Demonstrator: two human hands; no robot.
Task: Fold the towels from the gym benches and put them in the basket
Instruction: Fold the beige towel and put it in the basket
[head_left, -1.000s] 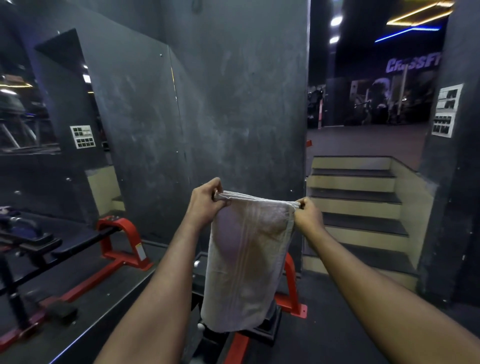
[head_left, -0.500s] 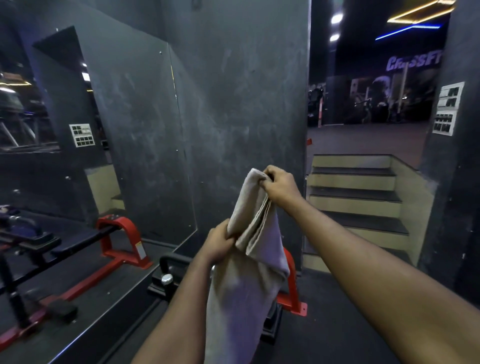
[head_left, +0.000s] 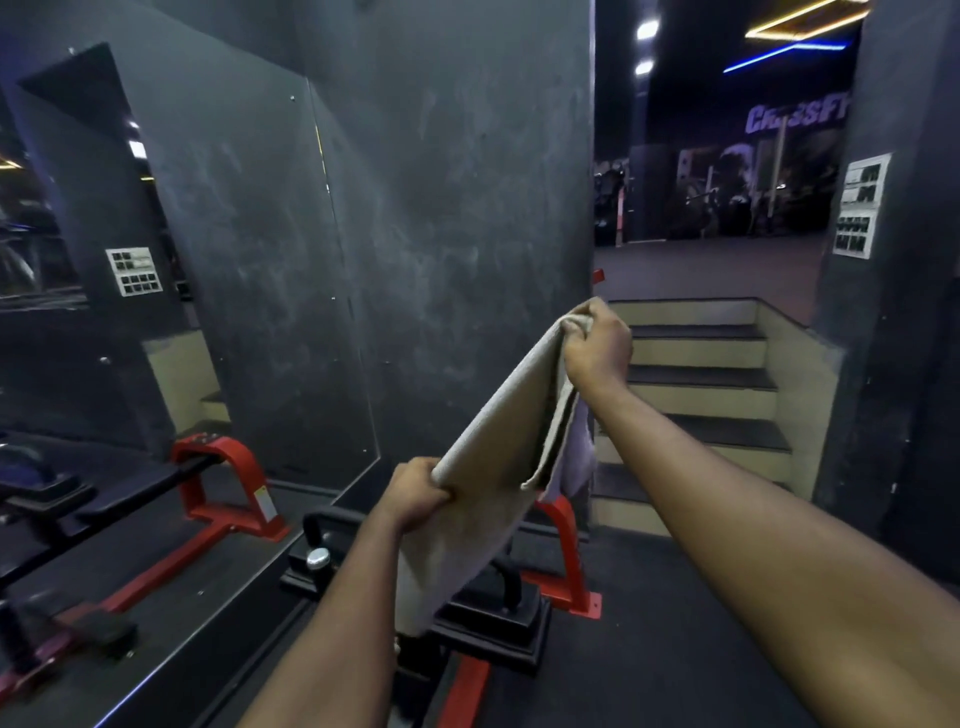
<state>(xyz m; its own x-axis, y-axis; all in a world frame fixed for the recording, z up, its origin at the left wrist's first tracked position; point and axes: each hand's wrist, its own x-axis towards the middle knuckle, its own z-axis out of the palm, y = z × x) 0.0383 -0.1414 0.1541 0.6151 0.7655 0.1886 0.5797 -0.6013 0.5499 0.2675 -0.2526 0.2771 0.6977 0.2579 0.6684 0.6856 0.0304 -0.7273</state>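
Note:
A pale beige towel (head_left: 493, 478) hangs in the air in front of me, folded lengthwise. My right hand (head_left: 597, 348) grips its top corners, raised at chest height. My left hand (head_left: 415, 493) grips the towel's left edge lower down, near the fold. The towel's lower end hangs over the gym bench (head_left: 493, 618), a black and red frame below my arms. No basket is in view.
A wall mirror (head_left: 182, 312) at the left reflects a red and black bench. A dark wall stands straight ahead. Steps (head_left: 696, 395) rise at the right toward a dim gym hall. A dark pillar (head_left: 893, 312) with a paper sheet stands at the far right.
A second ago both hands held the towel's top edge stretched wide. The right hand took both corners, rose and moved right; the left hand slid down the towel's edge.

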